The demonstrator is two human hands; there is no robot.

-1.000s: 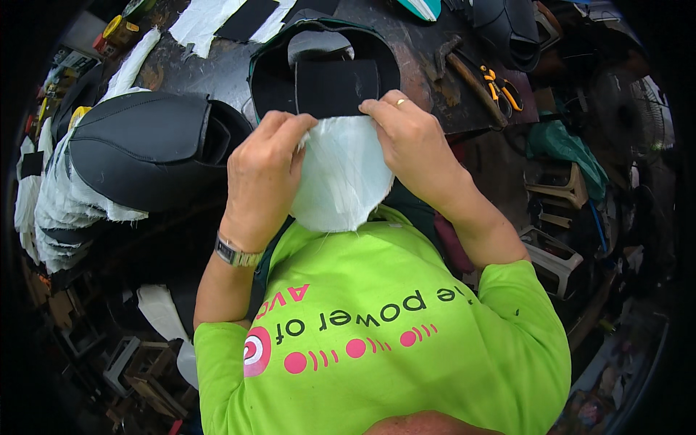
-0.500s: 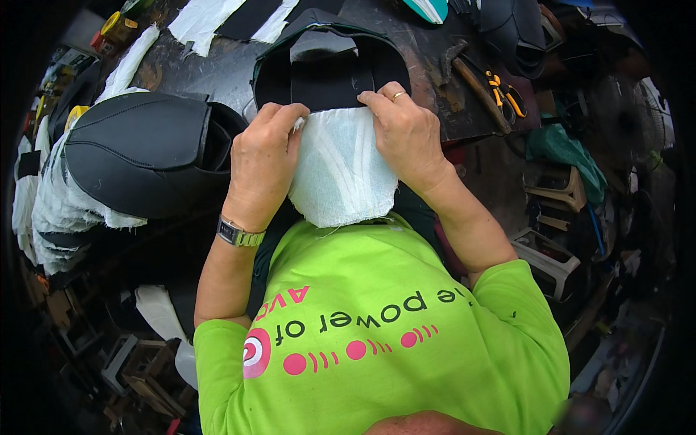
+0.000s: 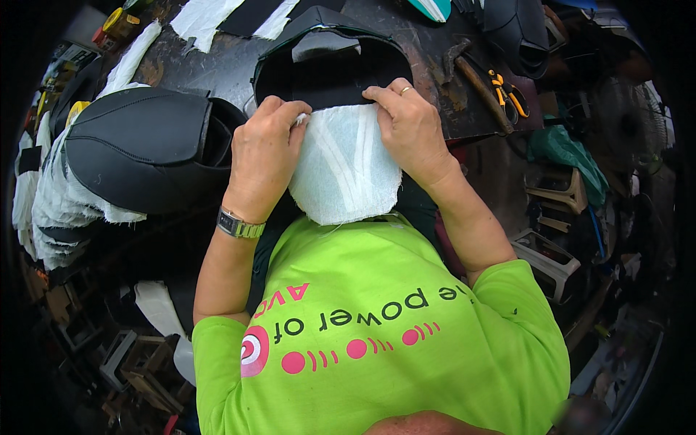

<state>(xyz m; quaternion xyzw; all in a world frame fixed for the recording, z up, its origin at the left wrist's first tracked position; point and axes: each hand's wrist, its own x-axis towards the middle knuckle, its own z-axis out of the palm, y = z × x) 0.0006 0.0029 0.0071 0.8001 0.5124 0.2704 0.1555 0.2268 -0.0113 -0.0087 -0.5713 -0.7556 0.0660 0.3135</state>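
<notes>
A black seat cover lies on the dark workbench straight ahead of me. Its white fabric lining is turned up and hangs toward my green shirt. My left hand pinches the lining's upper left edge, a watch on that wrist. My right hand, with a ring on one finger, grips the upper right edge where the white fabric meets the black cover. Both hands press against the cover's near rim.
A stack of black covers with white linings sits at the left. White fabric scraps lie at the back. A hammer and orange-handled snips rest at the right. Plastic stools stand below.
The cover has been drawn closer and lower, and more of its black hollow shows. Both hands have shifted apart along the lining's top edge, spreading the white fabric flatter.
</notes>
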